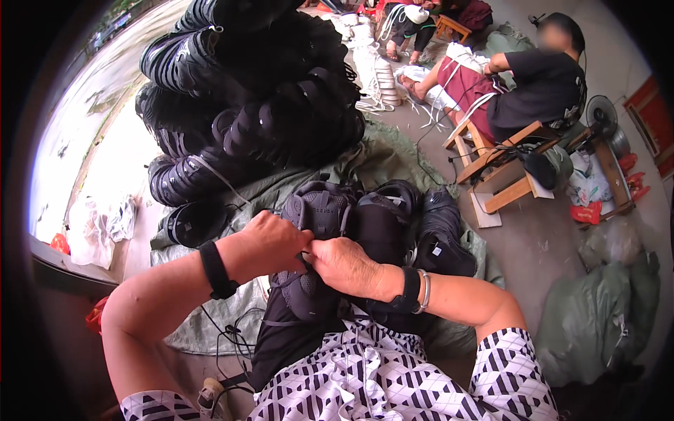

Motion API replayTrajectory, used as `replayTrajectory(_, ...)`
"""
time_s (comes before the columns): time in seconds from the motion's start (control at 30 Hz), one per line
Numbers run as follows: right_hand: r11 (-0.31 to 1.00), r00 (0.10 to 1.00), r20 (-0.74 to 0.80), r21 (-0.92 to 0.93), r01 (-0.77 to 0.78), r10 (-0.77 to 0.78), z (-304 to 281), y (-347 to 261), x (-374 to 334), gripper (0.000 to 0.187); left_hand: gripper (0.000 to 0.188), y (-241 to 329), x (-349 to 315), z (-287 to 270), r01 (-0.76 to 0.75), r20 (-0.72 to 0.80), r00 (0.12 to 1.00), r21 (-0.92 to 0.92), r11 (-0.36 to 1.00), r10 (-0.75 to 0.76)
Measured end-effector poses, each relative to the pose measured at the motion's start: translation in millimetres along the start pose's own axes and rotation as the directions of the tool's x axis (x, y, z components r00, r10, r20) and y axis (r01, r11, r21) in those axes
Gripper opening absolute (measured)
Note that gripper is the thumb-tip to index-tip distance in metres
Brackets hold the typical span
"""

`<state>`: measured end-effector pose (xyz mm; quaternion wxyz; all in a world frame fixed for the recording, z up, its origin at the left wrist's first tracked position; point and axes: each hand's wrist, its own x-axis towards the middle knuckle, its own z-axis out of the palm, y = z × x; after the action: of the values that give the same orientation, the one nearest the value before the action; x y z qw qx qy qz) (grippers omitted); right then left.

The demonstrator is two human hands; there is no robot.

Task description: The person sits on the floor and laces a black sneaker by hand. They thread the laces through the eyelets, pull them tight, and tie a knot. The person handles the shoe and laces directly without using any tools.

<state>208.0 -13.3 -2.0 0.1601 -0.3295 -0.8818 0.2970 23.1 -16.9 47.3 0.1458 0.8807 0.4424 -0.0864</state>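
On grey floor [516, 256], green sheeting [382, 156] bears piled shoes [256, 105] beyond the handled shoe [323, 203].

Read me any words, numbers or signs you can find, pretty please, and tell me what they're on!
Dark grey shoe by the hands: small pale lettering across its tongue, which I won't copy out.
Black shoe to its right: a small white label, too small to read.
Red plastic bag at the right: pale marks, too blurred to read.
I can't make out any other words, numbers or signs.
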Motion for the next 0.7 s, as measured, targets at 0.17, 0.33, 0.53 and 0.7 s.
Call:
replayTrajectory(0.17,0.999,0.998,0.051,0.039,0.037,-0.038,-10,13,0,0.015,0.037,1,-12,2,0.034,-0.039,0.998,-0.137,0.99,-0.039)
replayTrajectory(0.33,1.0,0.99,0.141,-0.012,0.022,-0.02,-20,5,7,0.019,0.034,-11,-13,30,-0.148,-0.256,0.961,-0.14,0.979,0.108)
replayTrajectory(0.53,0.817,0.768,0.617,0.346,-0.461,0.172,-36,5,28,0.024,0.029,-19,-13,48,-0.307,-0.471,0.858,-0.15,0.94,0.205)
replayTrajectory(0.7,0.793,0.669,0.714,0.277,-0.542,0.207,-45,3,44,0.019,0.027,-27,-8,56,-0.368,-0.519,0.822,-0.173,0.913,0.233)
